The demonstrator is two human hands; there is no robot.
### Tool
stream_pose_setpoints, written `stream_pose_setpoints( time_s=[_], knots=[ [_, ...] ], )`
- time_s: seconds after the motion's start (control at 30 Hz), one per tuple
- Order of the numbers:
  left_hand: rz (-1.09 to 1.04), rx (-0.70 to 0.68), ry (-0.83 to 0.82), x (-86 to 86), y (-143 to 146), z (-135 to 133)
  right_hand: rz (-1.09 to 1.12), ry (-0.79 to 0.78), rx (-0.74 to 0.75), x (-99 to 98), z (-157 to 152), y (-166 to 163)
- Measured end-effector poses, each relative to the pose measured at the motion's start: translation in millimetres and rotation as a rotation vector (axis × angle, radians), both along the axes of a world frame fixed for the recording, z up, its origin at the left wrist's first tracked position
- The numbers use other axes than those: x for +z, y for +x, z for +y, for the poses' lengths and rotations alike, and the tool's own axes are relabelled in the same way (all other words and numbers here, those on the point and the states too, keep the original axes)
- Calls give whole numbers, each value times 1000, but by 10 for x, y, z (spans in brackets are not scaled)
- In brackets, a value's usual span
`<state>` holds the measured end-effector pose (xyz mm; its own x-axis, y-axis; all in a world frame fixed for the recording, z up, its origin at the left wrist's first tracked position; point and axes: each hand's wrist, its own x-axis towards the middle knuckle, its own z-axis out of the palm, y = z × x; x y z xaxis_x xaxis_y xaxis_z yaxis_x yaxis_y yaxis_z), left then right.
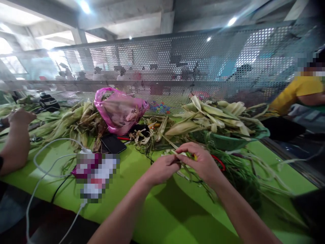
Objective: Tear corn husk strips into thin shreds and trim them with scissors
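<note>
My left hand (162,168) and my right hand (200,160) meet above the bright green table (162,210). Both are closed in a pinch on a thin pale-green leaf strip (180,154) that runs between them. Loose green strands and stems (238,173) trail to the right under my right wrist. A red ring-shaped thing (220,162) shows just behind my right hand.
A green basin (228,140) heaped with pale husks stands behind my hands. Behind left lie a pink plastic bag (119,110), a black phone (113,144), a husk pile (76,122) and white cables (45,159). Another person's arm (15,142) rests at left; a person in yellow (299,91) sits right. A perforated metal screen (162,61) backs the table.
</note>
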<state>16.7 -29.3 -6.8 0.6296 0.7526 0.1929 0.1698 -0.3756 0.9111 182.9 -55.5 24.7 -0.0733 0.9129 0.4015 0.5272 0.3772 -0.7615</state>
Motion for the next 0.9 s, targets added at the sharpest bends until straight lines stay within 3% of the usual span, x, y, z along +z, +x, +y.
stream_pose_setpoints(
  time_s=[0.2,0.37,0.5,0.7,0.9],
  knots=[
    [-122,-80,-118,-50,82,-23,344,-188,17,-93,-2,-38],
    [-144,-160,-220,-37,81,-42,513,-181,-73,-152,8,-114],
    [-212,-169,-278,1,67,-46,488,-201,-83,-111,7,-93],
    [-435,-30,-361,33,21,29,418,-247,4,-31,7,1],
    [-397,-62,-360,56,-6,27,186,-83,-71,-46,-3,-37]
  ],
)
